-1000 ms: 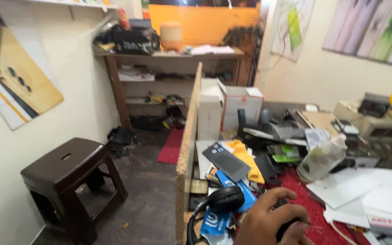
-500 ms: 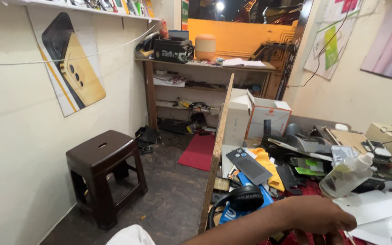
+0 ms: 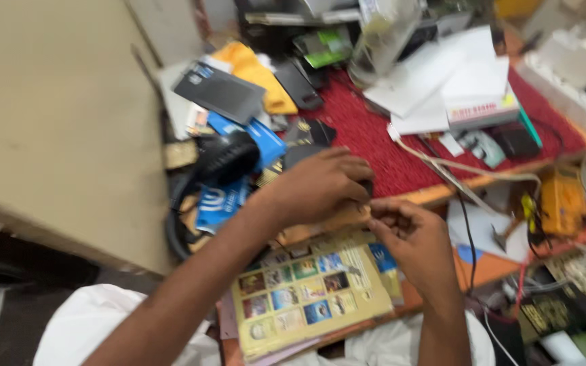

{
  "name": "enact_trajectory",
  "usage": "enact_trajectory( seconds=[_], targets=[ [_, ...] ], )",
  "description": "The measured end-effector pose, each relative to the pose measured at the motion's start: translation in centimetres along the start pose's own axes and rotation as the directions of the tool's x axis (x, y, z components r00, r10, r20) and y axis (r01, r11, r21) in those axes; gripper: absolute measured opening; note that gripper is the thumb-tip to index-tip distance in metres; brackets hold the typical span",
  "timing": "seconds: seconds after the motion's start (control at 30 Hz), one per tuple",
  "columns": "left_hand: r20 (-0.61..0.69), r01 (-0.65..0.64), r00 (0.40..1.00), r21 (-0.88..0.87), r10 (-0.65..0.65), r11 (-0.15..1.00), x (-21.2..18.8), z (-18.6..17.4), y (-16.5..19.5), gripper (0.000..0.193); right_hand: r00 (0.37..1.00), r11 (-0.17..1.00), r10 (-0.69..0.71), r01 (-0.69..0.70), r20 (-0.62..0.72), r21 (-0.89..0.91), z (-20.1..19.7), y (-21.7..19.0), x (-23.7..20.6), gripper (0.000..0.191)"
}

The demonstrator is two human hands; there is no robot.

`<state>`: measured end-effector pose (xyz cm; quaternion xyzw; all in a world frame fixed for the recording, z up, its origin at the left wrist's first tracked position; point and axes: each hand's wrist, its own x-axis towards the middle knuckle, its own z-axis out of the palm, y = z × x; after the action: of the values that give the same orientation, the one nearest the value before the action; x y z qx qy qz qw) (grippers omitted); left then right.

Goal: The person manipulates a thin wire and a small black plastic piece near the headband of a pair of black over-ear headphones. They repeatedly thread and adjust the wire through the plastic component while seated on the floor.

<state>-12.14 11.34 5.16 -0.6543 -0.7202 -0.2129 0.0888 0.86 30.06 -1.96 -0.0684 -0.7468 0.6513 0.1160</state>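
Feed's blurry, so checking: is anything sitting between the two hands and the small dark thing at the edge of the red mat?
Nothing visible does. The left hand already lies over the small dark thing on the red mat, and the right hand has its fingertips right beside it.

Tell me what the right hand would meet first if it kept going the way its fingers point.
The right hand points up-left toward the left hand, whose fingers hold something small and dark, blurred. That would likely be met first; the fingertips already look close, though depth is unclear.
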Motion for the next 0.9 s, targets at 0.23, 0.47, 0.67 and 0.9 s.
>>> enact_trajectory(
  seconds=[0.23,0.47,0.67,0.9],
  targets=[
    [0.064,0.081,0.994,0.073,-0.086,0.994,0.0,0.9,-0.5,0.011,0.981,0.874,-0.193,0.16,-0.025,-0.458,1.8,-3.4,-1.1,0.023],
    [0.148,0.072,0.983,0.213,-0.106,0.974,-0.4,2.0,-0.8,0.014,0.951,0.825,-0.304,0.238,-0.049,-0.512,3.0,-2.3,-2.0,0.025],
    [0.001,0.034,0.999,0.118,-0.035,0.992,0.3,-0.5,-0.2,0.025,0.95,0.864,-0.297,0.227,-0.092,-0.449,2.6,-2.1,-1.6,0.02],
    [-0.05,0.416,0.908,0.206,-0.415,0.885,-3.4,-4.5,2.2,0.08,0.903,0.83,-0.405,0.295,-0.147,-0.472,1.3,-2.3,-1.5,0.027]
  ],
)
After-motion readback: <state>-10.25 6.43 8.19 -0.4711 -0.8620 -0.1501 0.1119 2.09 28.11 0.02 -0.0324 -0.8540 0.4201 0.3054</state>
